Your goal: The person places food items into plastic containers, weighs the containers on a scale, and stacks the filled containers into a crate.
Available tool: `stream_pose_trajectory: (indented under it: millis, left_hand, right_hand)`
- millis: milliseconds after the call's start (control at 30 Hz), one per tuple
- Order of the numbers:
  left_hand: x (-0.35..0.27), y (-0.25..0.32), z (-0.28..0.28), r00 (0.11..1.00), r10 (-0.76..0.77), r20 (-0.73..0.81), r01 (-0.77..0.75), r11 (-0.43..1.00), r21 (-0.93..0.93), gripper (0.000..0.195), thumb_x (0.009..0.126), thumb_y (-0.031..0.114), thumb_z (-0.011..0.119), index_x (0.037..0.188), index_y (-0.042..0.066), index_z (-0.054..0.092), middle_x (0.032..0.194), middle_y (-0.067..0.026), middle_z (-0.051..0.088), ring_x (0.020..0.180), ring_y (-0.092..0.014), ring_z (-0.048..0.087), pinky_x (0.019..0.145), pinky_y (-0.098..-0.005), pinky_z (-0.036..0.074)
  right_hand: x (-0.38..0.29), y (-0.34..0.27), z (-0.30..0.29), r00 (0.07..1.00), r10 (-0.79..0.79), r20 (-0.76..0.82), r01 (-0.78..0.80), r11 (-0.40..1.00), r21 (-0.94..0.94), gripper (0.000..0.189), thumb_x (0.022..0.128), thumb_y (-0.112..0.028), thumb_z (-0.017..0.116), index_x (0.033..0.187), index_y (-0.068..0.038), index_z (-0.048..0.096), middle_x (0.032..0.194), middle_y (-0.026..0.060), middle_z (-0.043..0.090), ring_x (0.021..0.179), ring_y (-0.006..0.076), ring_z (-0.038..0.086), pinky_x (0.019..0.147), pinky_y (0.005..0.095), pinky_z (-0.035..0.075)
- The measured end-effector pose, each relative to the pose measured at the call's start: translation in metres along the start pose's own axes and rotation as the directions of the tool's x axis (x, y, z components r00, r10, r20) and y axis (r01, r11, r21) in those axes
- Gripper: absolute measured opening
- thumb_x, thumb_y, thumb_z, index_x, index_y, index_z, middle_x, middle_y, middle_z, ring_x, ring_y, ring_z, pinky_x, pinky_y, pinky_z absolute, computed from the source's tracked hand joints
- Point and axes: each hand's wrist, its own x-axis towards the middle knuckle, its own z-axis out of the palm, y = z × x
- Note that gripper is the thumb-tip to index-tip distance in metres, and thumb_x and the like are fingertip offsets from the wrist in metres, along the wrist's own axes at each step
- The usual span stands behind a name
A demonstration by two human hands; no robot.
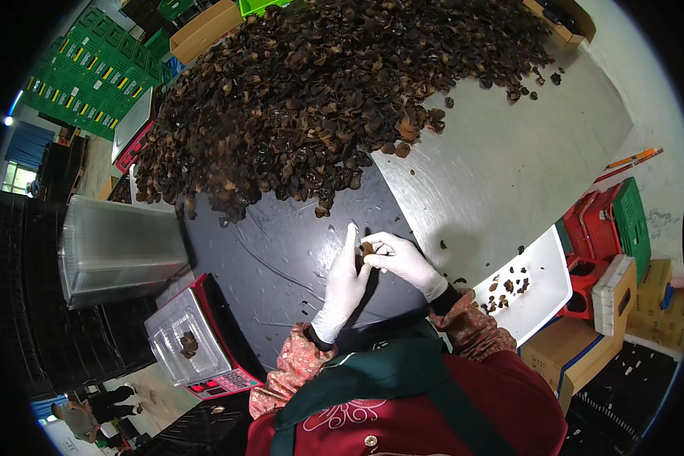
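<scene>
My left hand, in a white glove, is over the dark table top with its index finger pointing up. Opposite it, my right hand, gloved too, has its fingertips pinched. Between the two hands is a small brown piece of wood ear fungus, partly hidden by the fingers; both hands hold it. Beyond my hands spreads a large heap of dark brown wood ear fungus. At the left, a red digital scale carries a clear plastic tray with a clump of fungus inside.
Stacked clear plastic containers stand left of the table. On the right are a bare metal sheet and a white tray with several scraps. Cardboard boxes and red crates lie beyond. A person is far off.
</scene>
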Motion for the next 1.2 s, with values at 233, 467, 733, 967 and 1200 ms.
stream_pose_trajectory:
  millis: [233, 467, 733, 967, 1200]
  left_hand:
    - [-0.005, -0.004, -0.001, 0.980, -0.186, 0.075, 0.200, 0.896, -0.397, 0.068, 0.090, -0.003, 0.063, 0.151, 0.005, 0.034, 0.104, -0.0058, 0.062, 0.095, -0.014, 0.060, 0.089, -0.0279, 0.049]
    - [-0.010, -0.008, 0.001, 0.968, -0.243, 0.065, 0.232, 0.762, -0.605, 0.061, 0.091, -0.006, 0.059, 0.147, 0.005, 0.039, 0.105, -0.0017, 0.057, 0.094, -0.011, 0.056, 0.088, -0.0249, 0.047]
    - [-0.009, -0.007, -0.006, 0.912, -0.332, 0.241, 0.397, 0.566, -0.722, 0.043, 0.092, -0.001, 0.062, 0.134, 0.003, 0.054, 0.098, -0.0019, 0.063, 0.083, -0.009, 0.057, 0.076, -0.0227, 0.046]
    - [-0.007, -0.015, -0.012, 0.866, -0.289, 0.408, 0.470, 0.192, -0.861, 0.036, 0.102, 0.021, 0.055, 0.132, 0.001, 0.054, 0.097, -0.0073, 0.066, 0.079, -0.014, 0.062, 0.070, -0.0250, 0.050]
    - [-0.018, -0.042, -0.034, 0.825, -0.229, 0.516, 0.527, -0.017, -0.850, 0.050, 0.104, 0.044, 0.045, 0.116, -0.002, 0.059, 0.086, -0.0108, 0.068, 0.068, -0.017, 0.061, 0.062, -0.0269, 0.048]
  right_hand:
    - [-0.008, -0.006, -0.005, 0.998, -0.014, -0.062, 0.024, 0.987, 0.160, 0.028, 0.093, -0.004, 0.061, 0.121, 0.001, 0.058, 0.102, 0.0054, 0.065, 0.081, 0.0080, 0.062, 0.070, 0.0216, 0.052]
    - [-0.011, 0.000, 0.005, 0.989, -0.095, -0.111, 0.117, 0.969, 0.217, 0.028, 0.094, -0.001, 0.059, 0.121, 0.002, 0.057, 0.104, 0.0093, 0.065, 0.088, 0.0117, 0.065, 0.075, 0.0233, 0.054]
    - [-0.025, -0.007, -0.012, 0.948, -0.176, -0.264, 0.230, 0.954, 0.191, 0.027, 0.094, 0.001, 0.056, 0.121, 0.006, 0.056, 0.103, 0.0123, 0.066, 0.088, 0.0158, 0.066, 0.077, 0.0258, 0.054]
    - [-0.064, -0.007, -0.031, 0.896, -0.243, -0.371, 0.255, 0.967, -0.016, 0.024, 0.094, -0.002, 0.056, 0.116, 0.007, 0.060, 0.099, 0.0107, 0.066, 0.082, 0.0148, 0.065, 0.075, 0.0267, 0.053]
    - [-0.165, -0.010, -0.094, 0.614, -0.021, -0.789, -0.558, 0.696, -0.453, 0.018, 0.096, -0.018, 0.059, 0.101, -0.004, 0.069, 0.094, 0.0054, 0.069, 0.072, 0.0184, 0.065, 0.068, 0.0301, 0.051]
